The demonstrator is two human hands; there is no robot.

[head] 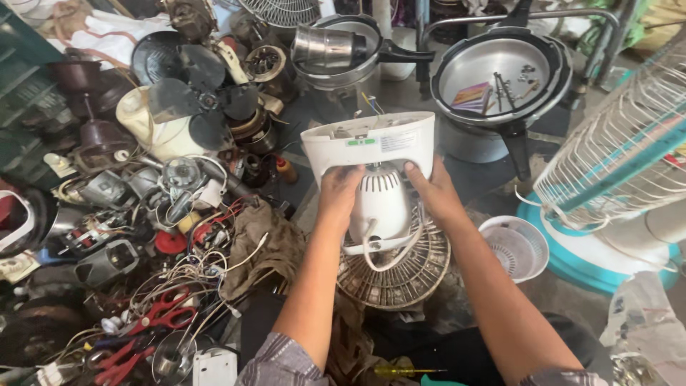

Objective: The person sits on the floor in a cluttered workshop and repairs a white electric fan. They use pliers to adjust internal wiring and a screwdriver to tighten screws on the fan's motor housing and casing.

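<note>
Both bare forearms outstretched, left hand (339,191) and right hand (434,191) side by side, fingers curled in a grasp

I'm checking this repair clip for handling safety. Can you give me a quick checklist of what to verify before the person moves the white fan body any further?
1. Both hands on the white plastic fan body: ok; left hand and right hand grip its sides.
2. White cord free: cannot tell; it loops below.
3. Round grille beneath: ok, lying flat.
4. Red-handled scissors away from hands: ok.
5. Grey metal pan holding small parts undisturbed: ok.
</note>
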